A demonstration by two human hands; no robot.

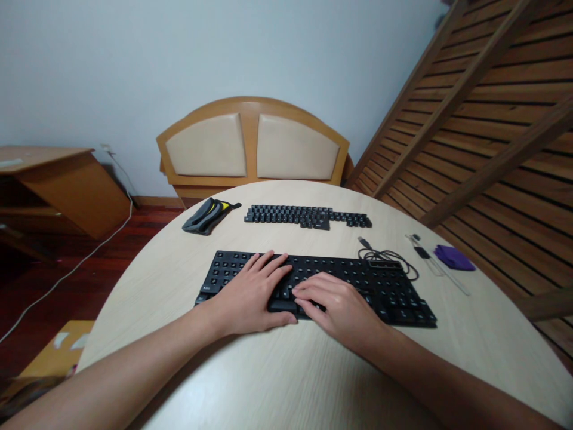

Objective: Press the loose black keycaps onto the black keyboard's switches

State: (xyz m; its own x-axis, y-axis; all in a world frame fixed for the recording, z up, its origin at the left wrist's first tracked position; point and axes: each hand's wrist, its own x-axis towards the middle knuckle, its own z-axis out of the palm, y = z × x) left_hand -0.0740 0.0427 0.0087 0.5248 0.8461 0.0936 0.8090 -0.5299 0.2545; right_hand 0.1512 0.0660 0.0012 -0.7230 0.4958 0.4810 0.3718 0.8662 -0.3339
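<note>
On the round table (487, 334), seen from your head camera, the keyboard (403, 285) lies directly under your two hands, its long side toward you. Your left hand (250, 286) lies flat over its left-middle part, fingers spread apart and pointing away from you, thumb stretched along the near edge. That palm hides a wide patch of the keyboard, so you cannot tell which caps sit beneath it.

Your right hand (335, 301) is curled over the middle, thumb and fingers drawn close together, tips pointing left. The M key (285, 294) lies just left of those tips, in the gap between your hands; the space bar (283, 305) lies nearer you, partly covered. Whether the right fingertips grip a cap or only press the board you cannot tell, because the fingers themselves block it.

Many upper positions show bare sockets, their details too small to read. Beyond the keyboard, well apart from your fingers, loose keycaps (286, 218) stand in rows, legends mostly unreadable. A dark, yellow-lined bundle (206, 216) lies left of them. On the right are a coiled cable (414, 270) and a purple cloth (454, 258). Both forearms are cut off below.
</note>
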